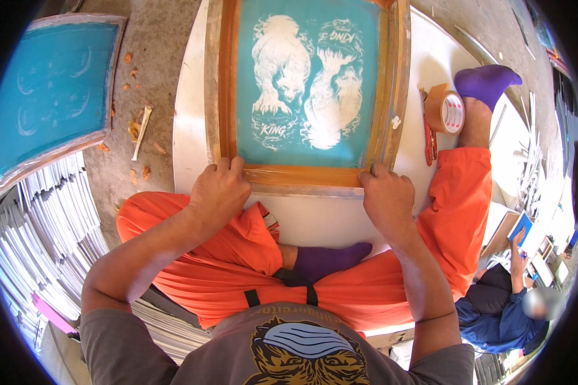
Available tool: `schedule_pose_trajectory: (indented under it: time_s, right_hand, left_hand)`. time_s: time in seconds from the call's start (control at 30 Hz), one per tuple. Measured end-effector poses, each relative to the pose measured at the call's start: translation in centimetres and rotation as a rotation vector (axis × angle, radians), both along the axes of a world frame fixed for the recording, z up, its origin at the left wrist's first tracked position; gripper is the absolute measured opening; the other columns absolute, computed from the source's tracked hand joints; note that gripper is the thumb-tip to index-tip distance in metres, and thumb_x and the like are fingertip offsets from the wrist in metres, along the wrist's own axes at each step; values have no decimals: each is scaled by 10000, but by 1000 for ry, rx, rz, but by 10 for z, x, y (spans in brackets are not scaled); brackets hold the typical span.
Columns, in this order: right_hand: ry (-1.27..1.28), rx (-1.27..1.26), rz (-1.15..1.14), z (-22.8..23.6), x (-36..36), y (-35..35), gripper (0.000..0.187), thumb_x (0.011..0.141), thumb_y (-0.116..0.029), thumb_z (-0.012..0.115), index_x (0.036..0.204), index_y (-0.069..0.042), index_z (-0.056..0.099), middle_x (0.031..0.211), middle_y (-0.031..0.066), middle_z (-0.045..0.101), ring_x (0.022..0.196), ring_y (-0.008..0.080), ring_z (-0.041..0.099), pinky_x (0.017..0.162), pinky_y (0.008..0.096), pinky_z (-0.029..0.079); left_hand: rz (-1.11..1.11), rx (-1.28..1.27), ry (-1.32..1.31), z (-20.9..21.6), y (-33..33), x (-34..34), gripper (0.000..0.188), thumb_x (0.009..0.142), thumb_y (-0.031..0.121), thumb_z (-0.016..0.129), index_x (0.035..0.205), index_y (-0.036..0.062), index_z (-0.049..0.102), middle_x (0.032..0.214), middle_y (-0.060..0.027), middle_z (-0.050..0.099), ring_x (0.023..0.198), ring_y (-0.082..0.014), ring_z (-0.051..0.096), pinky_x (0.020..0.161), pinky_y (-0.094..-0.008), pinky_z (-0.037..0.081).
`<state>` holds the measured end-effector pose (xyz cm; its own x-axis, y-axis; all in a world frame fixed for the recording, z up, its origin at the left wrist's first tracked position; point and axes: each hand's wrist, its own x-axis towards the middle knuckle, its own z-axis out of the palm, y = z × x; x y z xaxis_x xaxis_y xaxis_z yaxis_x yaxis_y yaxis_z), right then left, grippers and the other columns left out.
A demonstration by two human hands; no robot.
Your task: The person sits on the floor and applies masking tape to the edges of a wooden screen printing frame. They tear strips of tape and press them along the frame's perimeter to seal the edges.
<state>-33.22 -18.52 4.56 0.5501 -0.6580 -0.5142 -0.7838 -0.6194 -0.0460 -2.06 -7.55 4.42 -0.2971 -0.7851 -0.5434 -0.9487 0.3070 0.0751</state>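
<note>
A screen-printing frame (392,83) with a wooden border and teal mesh (311,157) lies in front of me, two white animal designs showing in the mesh. Brown packing tape lines its inner edges. Along the near edge a strip of this brown tape (302,176) stretches between my hands. My left hand (221,192) is closed on the strip's left end, at the frame's near left corner. Curled at the near right corner, my right hand (390,196) grips the other end; its fingertips are partly hidden. A tape roll (444,109) and a red utility knife (429,138) lie right of the frame.
The frame rests on a white board (189,122) between my orange-clad legs. A second teal screen (51,90) stands at the far left, above stacked white sheets (58,218). My purple-socked foot (488,83) borders the tape roll. Another person (504,314) sits at the lower right.
</note>
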Motion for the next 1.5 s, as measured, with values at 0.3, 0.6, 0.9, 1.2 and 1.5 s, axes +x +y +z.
schedule_pose_trajectory:
  time_s: [0.3, 0.6, 0.9, 1.2, 1.5]
  right_hand:
    - [-41, -29, 25, -3, 0, 0, 116, 857, -130, 658, 871, -97, 769, 876, 97, 690, 782, 264, 743, 646, 430, 563]
    - [-44, -17, 22, -7, -2, -1, 114, 853, -132, 664, 848, -108, 775, 866, 97, 691, 787, 268, 745, 650, 435, 567]
    - [-60, -15, 13, -10, -2, -2, 121, 854, -128, 664, 830, -106, 780, 872, 106, 709, 767, 277, 752, 640, 448, 567]
    - [-24, -18, 6, -9, 1, -3, 124, 855, -128, 666, 827, -114, 786, 870, 99, 714, 769, 273, 757, 637, 444, 556]
    - [29, -1, -35, -6, 7, -4, 133, 860, -116, 666, 830, -95, 794, 904, 108, 733, 798, 287, 762, 677, 468, 554]
  left_hand:
    - [18, 38, 14, 1, -3, 0, 118, 809, 99, 703, 840, -1, 758, 1029, -121, 596, 960, -262, 662, 778, -352, 618]
    - [31, 77, -16, 5, -11, -4, 109, 818, 84, 705, 833, -7, 763, 1037, -128, 608, 966, -271, 687, 775, -355, 632]
    - [24, 91, -38, 4, -16, -5, 107, 828, 81, 705, 829, -5, 769, 1034, -136, 637, 945, -270, 708, 744, -355, 642]
    - [26, 91, -29, 2, -15, -2, 103, 829, 82, 705, 835, 12, 780, 1053, -136, 633, 947, -270, 707, 753, -357, 641]
    - [61, 93, -21, -1, -14, -2, 104, 821, 90, 722, 863, 37, 801, 1042, -135, 653, 975, -276, 702, 784, -374, 628]
